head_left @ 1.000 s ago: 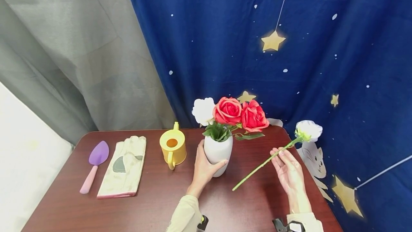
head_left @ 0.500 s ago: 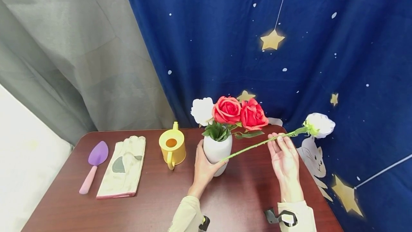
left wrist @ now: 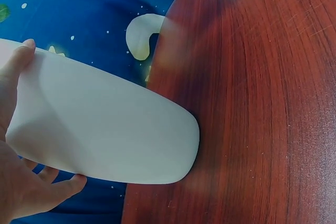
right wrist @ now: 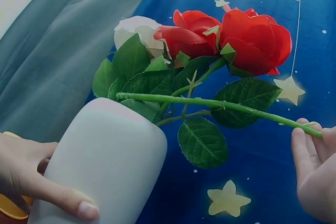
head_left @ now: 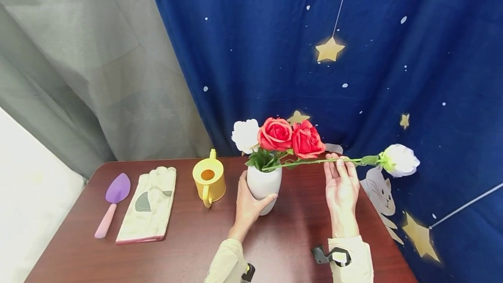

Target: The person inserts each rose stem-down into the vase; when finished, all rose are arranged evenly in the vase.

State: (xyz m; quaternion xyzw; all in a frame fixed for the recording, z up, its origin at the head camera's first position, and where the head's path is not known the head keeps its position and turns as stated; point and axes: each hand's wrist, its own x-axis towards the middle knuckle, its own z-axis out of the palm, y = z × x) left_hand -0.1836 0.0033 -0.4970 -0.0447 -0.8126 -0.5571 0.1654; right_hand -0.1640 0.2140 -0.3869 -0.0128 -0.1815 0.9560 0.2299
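Note:
My left hand [head_left: 249, 204] grips a white vase [head_left: 264, 184] round its body, thumb across the near side. Out of the vase rise a white flower [head_left: 246, 136] and two red roses, one in the middle [head_left: 275, 134] and one at the right [head_left: 308, 139], with green leaves. Between thumb and fingers, palm up, my right hand [head_left: 342, 191] pinches the green stem [right wrist: 210, 102] of another white flower [head_left: 401, 160]. That stem lies nearly level, its bloom out to the right. In the right wrist view its cut end is right over the vase's mouth, among the leaves.
Left of the vase stands a yellow watering can [head_left: 209, 180]. Further left lie a pair of cream gardening gloves [head_left: 151, 204] and a trowel [head_left: 118, 189] with a purple blade and pink handle. A blue starry curtain [head_left: 251, 56] hangs behind the brown table [head_left: 188, 252].
My right hand has moved left and up with the white flower. Its stem end has swung from low over the table to the vase's mouth. The left hand stays on the vase.

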